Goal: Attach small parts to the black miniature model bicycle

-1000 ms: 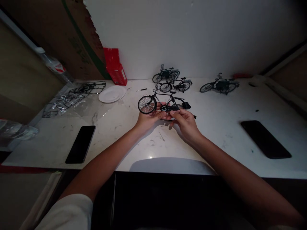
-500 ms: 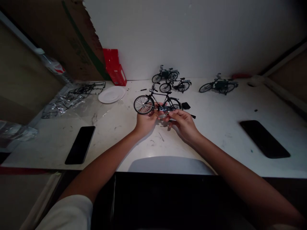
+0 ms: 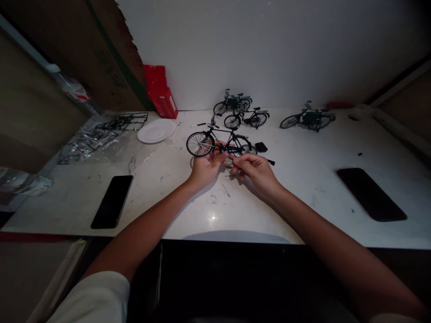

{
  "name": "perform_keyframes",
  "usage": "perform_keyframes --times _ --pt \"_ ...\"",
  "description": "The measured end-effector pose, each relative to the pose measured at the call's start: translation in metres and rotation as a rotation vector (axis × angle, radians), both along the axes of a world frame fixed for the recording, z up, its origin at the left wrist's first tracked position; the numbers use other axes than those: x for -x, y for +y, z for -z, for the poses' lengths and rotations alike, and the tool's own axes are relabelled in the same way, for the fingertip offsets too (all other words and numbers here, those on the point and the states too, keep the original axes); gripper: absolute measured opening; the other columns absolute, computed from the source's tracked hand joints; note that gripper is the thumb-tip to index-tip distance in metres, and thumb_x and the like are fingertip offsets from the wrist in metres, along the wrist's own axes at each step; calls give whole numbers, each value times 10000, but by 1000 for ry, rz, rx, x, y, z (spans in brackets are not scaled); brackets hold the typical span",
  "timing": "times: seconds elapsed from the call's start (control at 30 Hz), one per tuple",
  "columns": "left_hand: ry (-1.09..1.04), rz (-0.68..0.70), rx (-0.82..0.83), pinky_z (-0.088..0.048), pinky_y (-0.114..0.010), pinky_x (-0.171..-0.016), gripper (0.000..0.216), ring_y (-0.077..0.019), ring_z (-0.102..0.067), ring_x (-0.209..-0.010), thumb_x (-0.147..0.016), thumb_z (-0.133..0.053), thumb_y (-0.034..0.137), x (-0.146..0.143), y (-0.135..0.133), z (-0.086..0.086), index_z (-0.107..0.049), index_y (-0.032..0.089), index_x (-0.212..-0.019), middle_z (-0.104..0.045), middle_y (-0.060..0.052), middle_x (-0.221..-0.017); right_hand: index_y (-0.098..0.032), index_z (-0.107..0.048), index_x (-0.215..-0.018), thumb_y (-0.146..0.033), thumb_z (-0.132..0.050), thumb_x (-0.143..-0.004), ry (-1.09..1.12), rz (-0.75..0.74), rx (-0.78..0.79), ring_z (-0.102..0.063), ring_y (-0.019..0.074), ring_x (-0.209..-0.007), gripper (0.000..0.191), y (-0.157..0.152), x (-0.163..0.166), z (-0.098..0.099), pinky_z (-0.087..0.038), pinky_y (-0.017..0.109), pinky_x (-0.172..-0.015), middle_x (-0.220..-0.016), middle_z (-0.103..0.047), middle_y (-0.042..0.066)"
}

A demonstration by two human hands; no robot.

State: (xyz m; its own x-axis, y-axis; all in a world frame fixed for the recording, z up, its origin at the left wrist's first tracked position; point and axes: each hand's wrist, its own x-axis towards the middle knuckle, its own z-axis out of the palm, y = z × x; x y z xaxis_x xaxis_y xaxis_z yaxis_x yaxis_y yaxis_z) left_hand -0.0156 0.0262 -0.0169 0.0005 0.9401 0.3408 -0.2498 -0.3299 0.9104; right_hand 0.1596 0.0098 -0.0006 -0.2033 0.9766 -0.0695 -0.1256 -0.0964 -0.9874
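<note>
A small black model bicycle [image 3: 215, 141] with spoked wheels is held upright just above the white marble table [image 3: 303, 179]. My left hand [image 3: 205, 168] grips it from below near the frame's middle. My right hand [image 3: 256, 172] is closed in a pinch at the bicycle's lower frame by the rear wheel; what the fingertips hold is too small to make out. A small black part [image 3: 261, 146] lies on the table just right of the rear wheel.
Three finished model bicycles [image 3: 245, 119] [image 3: 232, 103] [image 3: 308, 120] stand near the wall. A white plate [image 3: 156, 131], a red box [image 3: 161, 96], parts sprues in plastic bags [image 3: 97, 137] sit at left. Two black phones [image 3: 112, 202] [image 3: 370, 194] lie flat on either side.
Both hands have shifted the bicycle slightly left and away from me. The small black part that was against its rear wheel now lies apart on the table.
</note>
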Motion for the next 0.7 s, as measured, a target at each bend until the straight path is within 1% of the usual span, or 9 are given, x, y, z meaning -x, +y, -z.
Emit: perform_keyframes --times 0.1,0.2,0.27,0.33,0.4,0.47,0.53,0.6,0.7 --pt "-34 40 16 -651 -331 -851 495 -177 -805 -835 -837 -920 527 0 3 2 -653 206 -1103 -831 -113 -1162 -194 -746 -801 -509 -897 -800 -47 12 13 -526 89 -482 350 2 -1 0 -367 270 -435 -694 -725 23" --pt "-58 37 35 -661 -364 -900 479 -202 -824 -887 -834 -933 480 3 8 5 -675 196 -1121 -823 -119 -1181 -186 -748 -789 -614 -841 -853 -80 -19 23 -503 96 -477 442 6 -4 0 -312 278 -433 -660 -685 28" --pt "-86 13 42 -666 -367 -897 452 -204 -826 -888 -831 -939 441 5 14 7 -683 193 -1108 -823 -109 -1161 -184 -763 -817 -667 -745 -921 -136 17 -11 -513 120 -492 495 12 -10 -1 -320 291 -454 -625 -640 23" --pt "-112 -17 53 -667 -350 -883 397 -192 -825 -883 -838 -936 374 9 20 9 -686 196 -1089 -824 -87 -1131 -184 -786 -865 -640 -684 -971 -294 89 -122 -542 150 -542 479 19 -19 -1 -403 312 -522 -638 -641 26" --pt "-128 -42 63 -665 -330 -874 335 -176 -823 -878 -855 -921 300 13 25 11 -688 200 -1074 -824 -65 -1106 -189 -812 -900 -540 -714 -971 -562 141 -371 -606 185 -679 371 28 -30 0 -467 336 -643 -784 -738 61" --pt "-121 -69 76 -665 -319 -862 294 -167 -820 -876 -876 -901 251 17 29 10 -684 205 -1070 -824 -59 -1116 -206 -843 -952 -447 -731 -965 -788 45 -576 -645 231 -823 266 36 -41 2 -490 371 -758 -905 -790 80" --pt "-102 -98 88 -665 -307 -834 278 -166 -818 -866 -893 -885 239 19 30 8 -679 209 -1077 -825 -64 -1140 -226 -862 -992 -413 -752 -956 -907 -95 -648 -655 264 -917 220 41 -48 6 -495 389 -803 -951 -800 85" --pt "-80 -126 95 -660 -289 -802 291 -165 -816 -852 -903 -877 243 20 30 5 -680 212 -1115 -827 -74 -1157 -244 -869 -1010 -406 -784 -940 -994 -194 -646 -659 287 -991 196 43 -50 9 -498 399 -809 -978 -798 87" --pt "-50 -153 97 -648 -271 -782 369 -164 -816 -849 -920 -859 231 21 30 0 -679 222 -1242 -827 -81 -1165 -263 -865 -1010 -389 -788 -945 -1102 -221 -591 -665 306 -1060 162 40 -49 12 -498 402 -775 -1017 -793 83"
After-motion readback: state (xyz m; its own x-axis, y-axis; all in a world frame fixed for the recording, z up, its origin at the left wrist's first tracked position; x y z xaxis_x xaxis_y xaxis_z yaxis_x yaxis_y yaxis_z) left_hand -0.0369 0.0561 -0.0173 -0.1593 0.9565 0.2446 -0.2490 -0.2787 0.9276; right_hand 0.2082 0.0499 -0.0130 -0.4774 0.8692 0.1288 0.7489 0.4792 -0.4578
